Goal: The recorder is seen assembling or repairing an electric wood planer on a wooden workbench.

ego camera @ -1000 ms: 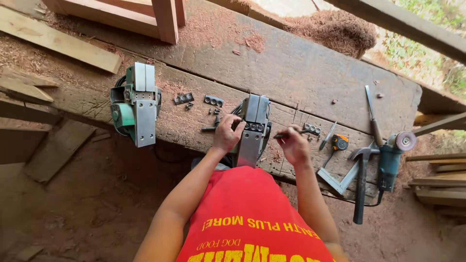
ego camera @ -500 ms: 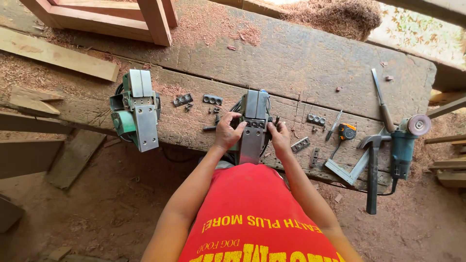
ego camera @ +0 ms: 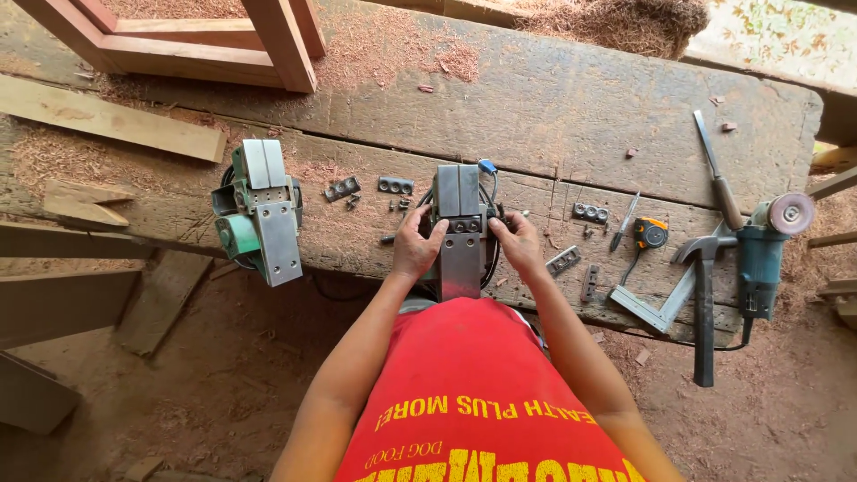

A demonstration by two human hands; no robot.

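Both forearms are extended from the lower centre of the frame toward the planer (ego camera: pixel 460 234), which is laid sole-up at the near edge of the bench (ego camera: pixel 571 98), just below mid-frame. The left hand (ego camera: pixel 416 248) is set against the planer's left flank, its fingers curled together and its thumb laid onto the sole near the cutter slot. The right hand (ego camera: pixel 518 245) is placed at the right flank, its fingertips drawn together at the slot; whether a small part is pinched there cannot be told. The palms and the planer's body beneath the sole are hidden, and the lower end of the planer is covered by the red shirt (ego camera: pixel 482 393). The sole is seen as two grey metal plates, a short upper one and a long lower one, divided by a dark slot with screw heads; a blue-tipped cord is shown at its upper right. A second planer (ego camera: pixel 261 211), green-bodied, is laid sole-up at centre left. A hammer (ego camera: pixel 703 295) and a grinder (ego camera: pixel 763 254) are laid at the right.
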